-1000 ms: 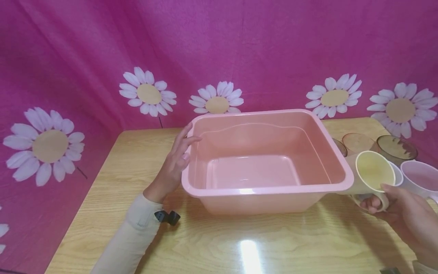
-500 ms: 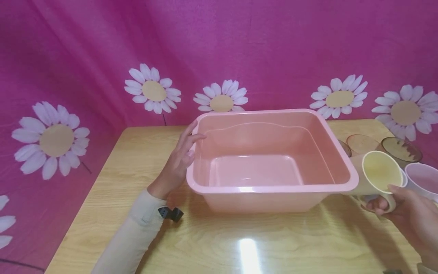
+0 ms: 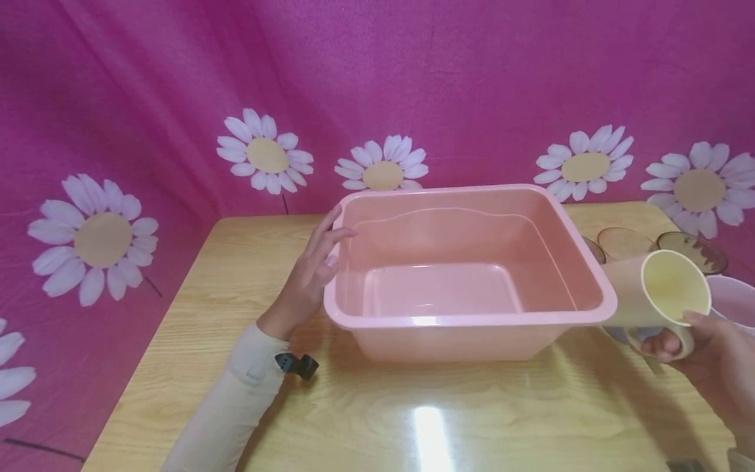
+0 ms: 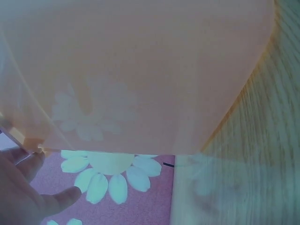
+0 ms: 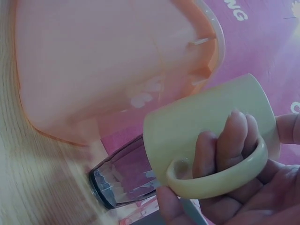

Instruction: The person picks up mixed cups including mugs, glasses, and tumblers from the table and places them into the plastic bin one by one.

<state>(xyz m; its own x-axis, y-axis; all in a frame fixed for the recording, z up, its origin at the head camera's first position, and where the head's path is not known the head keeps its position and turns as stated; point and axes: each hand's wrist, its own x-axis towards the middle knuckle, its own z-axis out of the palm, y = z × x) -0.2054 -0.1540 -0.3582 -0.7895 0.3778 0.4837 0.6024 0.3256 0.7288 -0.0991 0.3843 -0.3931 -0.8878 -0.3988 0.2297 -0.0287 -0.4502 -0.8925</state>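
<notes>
A pink rectangular basin (image 3: 439, 344) stands on the wooden table. My left hand (image 3: 303, 282) rests on its left rim, with fingertips over the edge; the left wrist view shows fingers (image 4: 30, 164) right at the rim and one finger extended apart from it. My right hand (image 3: 716, 360) grips a pale yellow mug (image 3: 628, 295) by its handle. In the right wrist view the mug (image 5: 201, 126) is tilted on its side, fingers passing through the handle (image 5: 225, 180) and a thumb or finger at the mouth. The mug's base is behind the basin's right corner in the head view.
Behind the mug stand a brown-tinted glass (image 3: 693, 252), a clear orange-rimmed glass (image 3: 625, 242) and a lilac cup (image 3: 734, 301). A dark-based faceted glass (image 5: 124, 173) shows beneath the mug. A magenta flowered cloth (image 3: 472, 78) hangs behind the table (image 3: 354, 419).
My right hand has moved the mug a little to the right and tilted it, so more of its side shows. My left hand stays at the basin's rim. The view has shifted slightly.
</notes>
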